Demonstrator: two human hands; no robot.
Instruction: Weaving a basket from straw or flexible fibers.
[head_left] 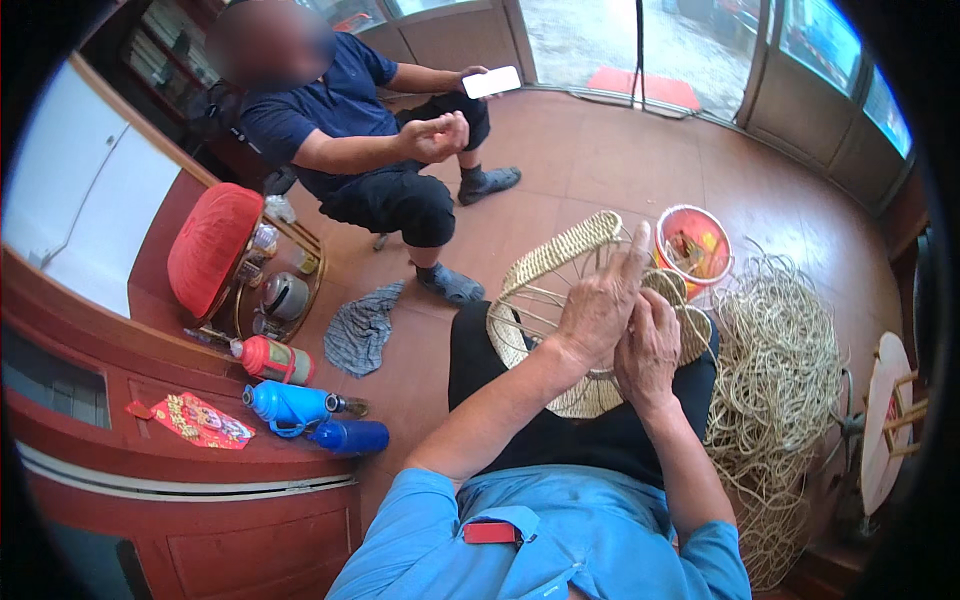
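Note:
A pale woven straw piece [565,248] with a thick braided rim and thin open spokes lies across my lap, basket-like in shape. My left hand [600,312] is over its right part, one finger stretched forward and the others bent beneath. My right hand [650,352] presses against the left one, its fingers bent together in a pinch. Whatever is between the fingers is hidden. Just right of my hands, a rounded woven straw part [692,333] rests by my knee; whether it joins the rest I cannot tell.
A large heap of straw cord [775,370] lies right of my legs, behind it a red bucket [692,245]. A seated person [345,130] holds a phone [492,82] at the far left. Nearer stand flasks [290,405] and a crumpled cloth [362,330]. A round stool [885,425] is at right.

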